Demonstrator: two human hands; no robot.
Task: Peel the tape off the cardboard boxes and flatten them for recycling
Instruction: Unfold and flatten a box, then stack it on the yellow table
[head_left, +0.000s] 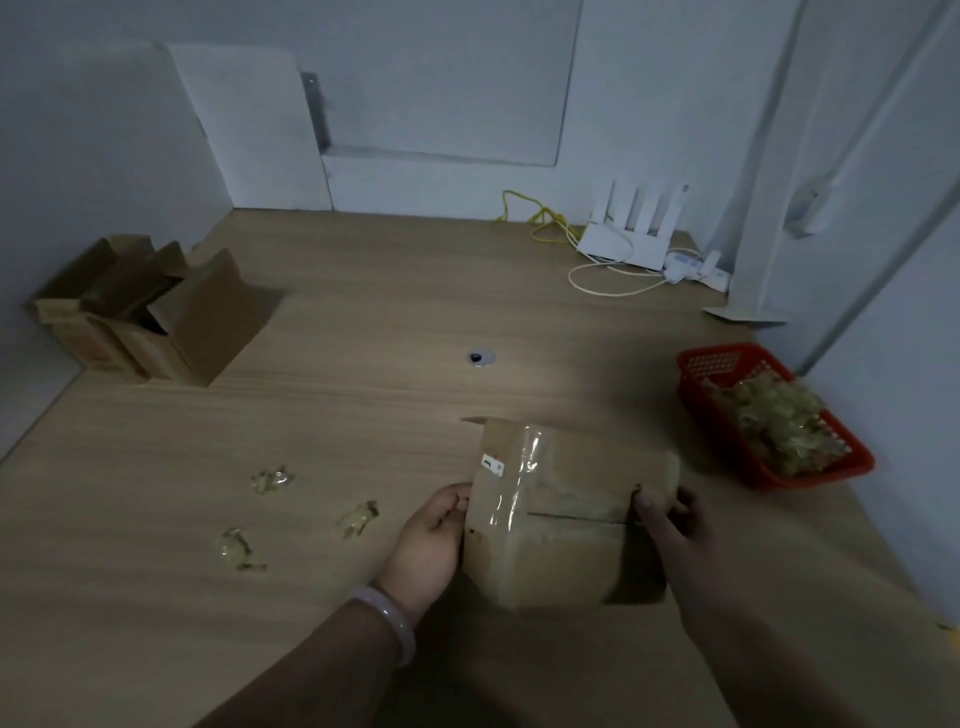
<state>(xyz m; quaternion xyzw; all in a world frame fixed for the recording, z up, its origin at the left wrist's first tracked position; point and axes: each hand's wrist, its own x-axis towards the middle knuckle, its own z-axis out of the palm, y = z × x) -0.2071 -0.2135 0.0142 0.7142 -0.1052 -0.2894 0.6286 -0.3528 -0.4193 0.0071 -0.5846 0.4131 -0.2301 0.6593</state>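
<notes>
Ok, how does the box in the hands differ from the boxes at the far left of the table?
The held box is closed, with clear tape across it; the far-left boxes have their flaps open. The held box is gripped by the left hand and right hand at its sides; the far-left boxes stand untouched. The held box carries a white label; none shows on the others. Both are brown cardboard.

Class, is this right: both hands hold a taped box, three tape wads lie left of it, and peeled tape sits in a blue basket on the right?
No: the head view shows a red basket, not blue. The left hand, right hand, taped box, three tape wads and peeled tape are as stated.
</notes>
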